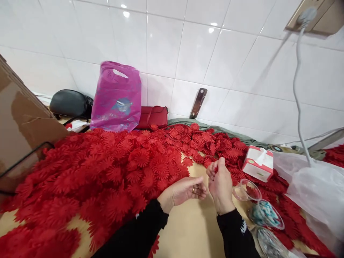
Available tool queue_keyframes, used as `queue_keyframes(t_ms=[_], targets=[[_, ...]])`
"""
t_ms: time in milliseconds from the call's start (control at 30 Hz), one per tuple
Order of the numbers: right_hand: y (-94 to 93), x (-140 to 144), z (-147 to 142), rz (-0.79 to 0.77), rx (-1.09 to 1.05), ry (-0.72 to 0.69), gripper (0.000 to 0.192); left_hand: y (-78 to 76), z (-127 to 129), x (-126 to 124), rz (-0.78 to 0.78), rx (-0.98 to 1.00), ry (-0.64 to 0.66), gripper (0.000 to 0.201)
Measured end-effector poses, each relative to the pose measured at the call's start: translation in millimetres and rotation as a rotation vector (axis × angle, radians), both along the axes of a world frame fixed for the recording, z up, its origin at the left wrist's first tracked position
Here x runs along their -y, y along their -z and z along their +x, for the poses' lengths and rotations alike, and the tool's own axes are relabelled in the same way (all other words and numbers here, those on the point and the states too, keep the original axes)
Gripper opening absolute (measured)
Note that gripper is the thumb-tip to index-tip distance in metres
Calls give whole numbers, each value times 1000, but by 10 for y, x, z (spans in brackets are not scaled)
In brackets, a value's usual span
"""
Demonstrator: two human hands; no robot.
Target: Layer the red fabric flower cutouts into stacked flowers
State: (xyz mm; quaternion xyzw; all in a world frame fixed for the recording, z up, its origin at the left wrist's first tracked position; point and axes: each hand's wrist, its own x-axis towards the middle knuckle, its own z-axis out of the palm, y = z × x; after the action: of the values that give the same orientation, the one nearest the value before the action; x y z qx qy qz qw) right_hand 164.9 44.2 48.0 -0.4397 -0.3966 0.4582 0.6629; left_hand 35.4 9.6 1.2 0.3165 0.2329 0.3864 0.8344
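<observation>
Both black sleeves reached in from the near edge over the tan bench. The left hand lay palm up, its fingers loosely curled with a ring on one of them; whether anything sat between the fingertips could not be told. Just beside it, the right hand stood upright, its fingers pinched shut on a small red flower piece held above the bare bench.

To the right of the hands stood a clear glass cup, and nearer the edge a clear dish of pale blue bits. A white and red tissue box rested on the flowers just beyond the cup, with a clear plastic sheet farther right.

A broad heap of red flowers covered the bench to the left and behind the hands. A cardboard box leaned at the far left. Against the white tiled wall stood a black bag, a pink plastic bag and a red purse.
</observation>
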Motion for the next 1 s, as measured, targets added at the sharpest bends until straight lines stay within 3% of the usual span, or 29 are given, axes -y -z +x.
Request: queue_keyframes(t_ms=[100, 200, 267, 400, 533, 633, 833, 933, 1000], targets=[[-106, -75, -60, 40, -58, -15, 57, -5, -93, -35, 4, -11, -106, 47], [-114, -110, -211, -65, -102, -137, 51, -38, -242, -118, 11, -15, -195, 42], [-47, -132, -335, -122, -120, -223, 49, -42, -362, -192, 55, -58, -270, 38], [169, -183, -500, -146, -274, -186, 43, -36, -537, -325, 123, -119, -415, 33], [294, -204, -515, -216, -405, -189, 32, -41, -505, -378, 362, -286, -529, 32], [310, -197, -506, -232, -465, -141, 26, -27, -418, -377, 488, -390, -515, 31], [339, -192, -537, -210, -441, -123, 35, 11, -375, -352, 669, -547, -480, 29], [357, -193, -552, -307, -461, -58, 32, 24, -405, -357, 789, -631, -532, 18], [358, -178, -542, -386, -477, -118, 38, 39, -425, -380, 779, -648, -592, 12]])
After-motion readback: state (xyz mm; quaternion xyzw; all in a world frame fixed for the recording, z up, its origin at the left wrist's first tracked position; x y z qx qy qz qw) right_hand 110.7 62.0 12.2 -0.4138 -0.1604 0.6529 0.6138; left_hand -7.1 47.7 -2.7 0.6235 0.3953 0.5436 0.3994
